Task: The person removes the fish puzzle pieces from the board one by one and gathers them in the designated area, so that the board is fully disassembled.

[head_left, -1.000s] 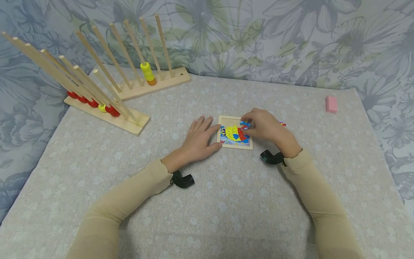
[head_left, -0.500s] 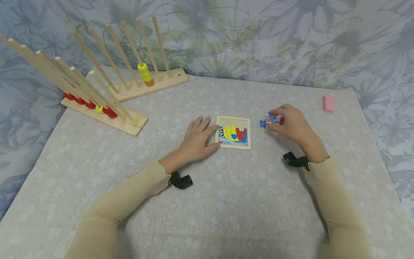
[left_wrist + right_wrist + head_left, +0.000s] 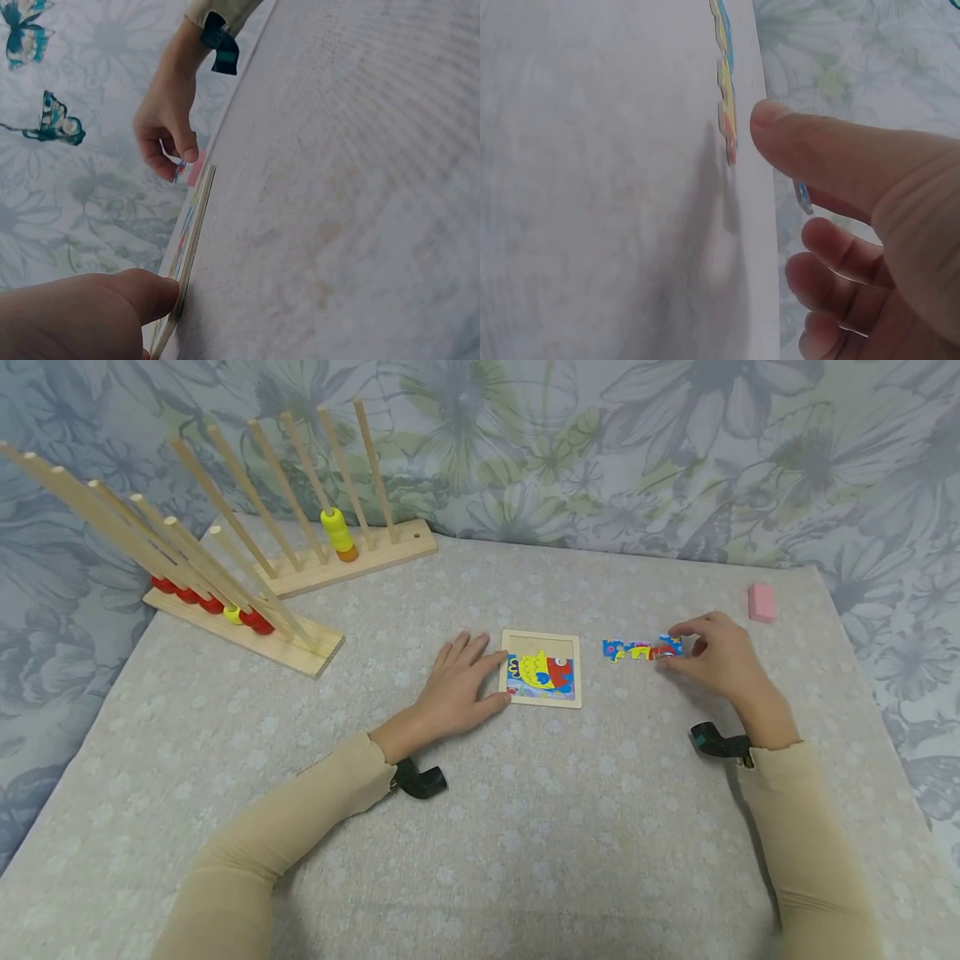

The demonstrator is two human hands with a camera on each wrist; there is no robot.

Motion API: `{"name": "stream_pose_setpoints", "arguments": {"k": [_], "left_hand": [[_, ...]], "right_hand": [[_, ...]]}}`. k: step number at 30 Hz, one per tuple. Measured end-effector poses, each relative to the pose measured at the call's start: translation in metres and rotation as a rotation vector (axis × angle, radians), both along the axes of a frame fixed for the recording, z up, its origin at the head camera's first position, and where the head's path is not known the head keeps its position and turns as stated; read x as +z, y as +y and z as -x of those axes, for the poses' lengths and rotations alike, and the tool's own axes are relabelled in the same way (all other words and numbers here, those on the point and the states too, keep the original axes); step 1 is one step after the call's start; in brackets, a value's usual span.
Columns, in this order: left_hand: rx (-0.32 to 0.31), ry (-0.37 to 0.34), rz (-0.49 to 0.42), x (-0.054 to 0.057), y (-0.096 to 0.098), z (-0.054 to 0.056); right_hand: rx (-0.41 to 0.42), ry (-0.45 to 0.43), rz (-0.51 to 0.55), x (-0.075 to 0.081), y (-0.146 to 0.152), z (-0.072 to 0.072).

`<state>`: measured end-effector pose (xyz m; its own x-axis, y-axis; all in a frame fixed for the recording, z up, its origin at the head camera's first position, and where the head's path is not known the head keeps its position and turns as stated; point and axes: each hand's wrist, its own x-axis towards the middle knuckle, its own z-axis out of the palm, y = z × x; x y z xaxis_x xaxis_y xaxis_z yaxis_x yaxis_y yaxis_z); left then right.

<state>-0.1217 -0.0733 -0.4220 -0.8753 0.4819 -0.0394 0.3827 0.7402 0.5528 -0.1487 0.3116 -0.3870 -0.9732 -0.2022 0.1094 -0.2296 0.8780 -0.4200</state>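
A square wooden puzzle tray (image 3: 542,702) lies on the table, its lower part filled with pieces showing a yellow and red fish (image 3: 543,672). My left hand (image 3: 456,692) rests beside it with fingers spread, thumb and index fingertip at the tray's left edge. To the tray's right, my right hand (image 3: 723,656) pinches a blue puzzle piece (image 3: 802,196) between thumb and fingers, held up off the table in the right wrist view. Loose puzzle pieces lie in a row there: a blue and yellow one (image 3: 611,648) and a yellow and red one (image 3: 641,651) beside it.
Two wooden peg stands (image 3: 330,643) (image 3: 300,581) with tall rods occupy the back left, carrying red, yellow and orange beads. A pink block (image 3: 761,602) sits at the back right. Behind the table hangs floral fabric (image 3: 525,460). Black wrist cameras (image 3: 420,779) are strapped at both cuffs.
My right hand has left the tray's upper right corner with a puzzle piece and moved right, past the loose pieces. The tray's upper part now shows bare wood. My left hand stays in place.
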Motion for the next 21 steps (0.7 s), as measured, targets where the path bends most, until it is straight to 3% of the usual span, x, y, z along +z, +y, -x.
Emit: {"name": "stream_pose_setpoints", "arguments": {"k": [13,21], "left_hand": [[0.007,0.01,0.01,-0.003,0.001,0.002],[0.006,0.004,0.013,-0.003,0.001,0.002]], "right_hand": [[-0.054,-0.148,0.043,-0.013,0.013,0.006],[-0.03,-0.185,0.063,-0.016,0.017,0.008]]}}
